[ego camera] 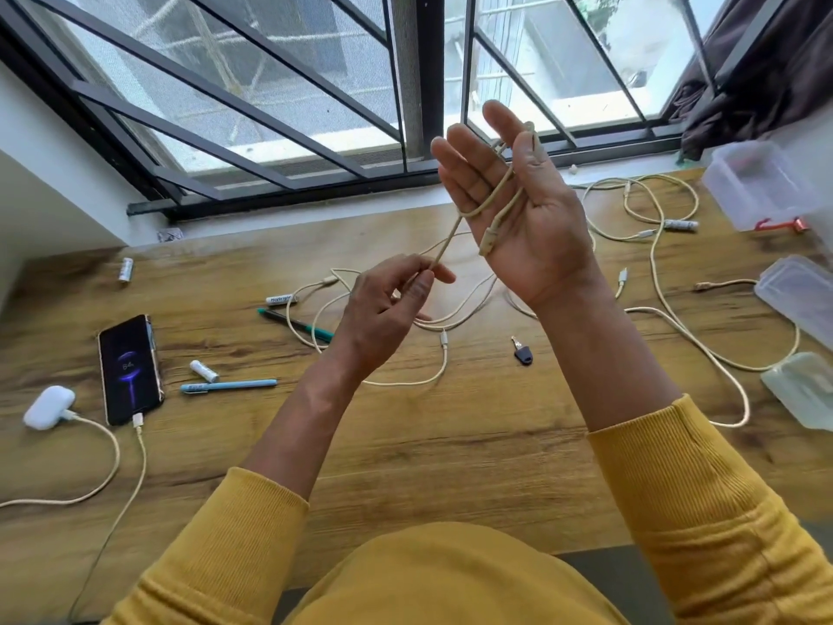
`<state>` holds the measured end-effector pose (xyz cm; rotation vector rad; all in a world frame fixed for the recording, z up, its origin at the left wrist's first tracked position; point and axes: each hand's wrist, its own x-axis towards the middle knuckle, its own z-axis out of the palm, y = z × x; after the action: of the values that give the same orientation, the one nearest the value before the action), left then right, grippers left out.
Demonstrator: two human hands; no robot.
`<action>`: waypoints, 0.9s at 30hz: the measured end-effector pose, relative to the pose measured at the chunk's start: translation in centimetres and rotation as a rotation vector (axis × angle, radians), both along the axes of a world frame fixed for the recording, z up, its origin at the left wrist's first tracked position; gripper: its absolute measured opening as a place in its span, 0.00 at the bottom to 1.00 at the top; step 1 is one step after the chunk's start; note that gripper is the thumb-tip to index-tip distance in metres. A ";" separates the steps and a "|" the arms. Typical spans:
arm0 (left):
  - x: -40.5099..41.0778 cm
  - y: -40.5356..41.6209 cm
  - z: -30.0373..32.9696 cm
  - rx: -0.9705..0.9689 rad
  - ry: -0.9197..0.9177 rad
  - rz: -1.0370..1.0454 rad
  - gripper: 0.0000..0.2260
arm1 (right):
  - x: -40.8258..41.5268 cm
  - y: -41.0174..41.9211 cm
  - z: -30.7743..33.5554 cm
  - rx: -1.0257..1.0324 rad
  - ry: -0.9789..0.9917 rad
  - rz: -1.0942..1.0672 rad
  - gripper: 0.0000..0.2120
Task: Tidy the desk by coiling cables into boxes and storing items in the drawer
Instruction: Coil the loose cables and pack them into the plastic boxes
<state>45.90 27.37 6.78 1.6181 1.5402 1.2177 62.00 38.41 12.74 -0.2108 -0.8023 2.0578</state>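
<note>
Hands raised above the counter (450,444): right hand (518,205) held flat, fingers straight, as a former for the beige cable (493,191) looped round it; left hand (387,304) pinches the trailing run, kept taut for winding.

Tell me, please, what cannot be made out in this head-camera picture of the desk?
- The drawer: nowhere in the head view.
- Clear boxes: cut by the right edge; contents blurred.
- Battery label: too small to read.
- Cable: its far run is hidden behind the left hand.

Mustard-yellow ribbed sleeves (703,512) pushed up; bare forearms; seemingly a matching sweater.
</note>
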 end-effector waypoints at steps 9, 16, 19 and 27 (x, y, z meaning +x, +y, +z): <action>-0.1 0.6 2.0 0.113 0.166 0.028 0.10 | -1.2 -2.2 -0.8 0.532 -0.614 -0.214 0.17; -0.8 0.5 1.8 -0.177 -0.115 -0.120 0.15 | -1.3 -2.7 -1.4 0.861 -1.040 -0.317 0.13; -1.1 0.1 1.4 -0.258 -0.168 -0.219 0.12 | -1.2 -2.2 -2.0 1.012 -1.223 -0.353 0.13; -1.8 0.8 2.0 -0.022 0.061 0.031 0.06 | -0.5 -2.8 -3.6 1.197 -1.553 -0.270 0.16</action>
<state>44.07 28.19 8.82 1.6369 1.6157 1.1738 61.50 35.63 9.15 -1.1459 -2.4998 0.5281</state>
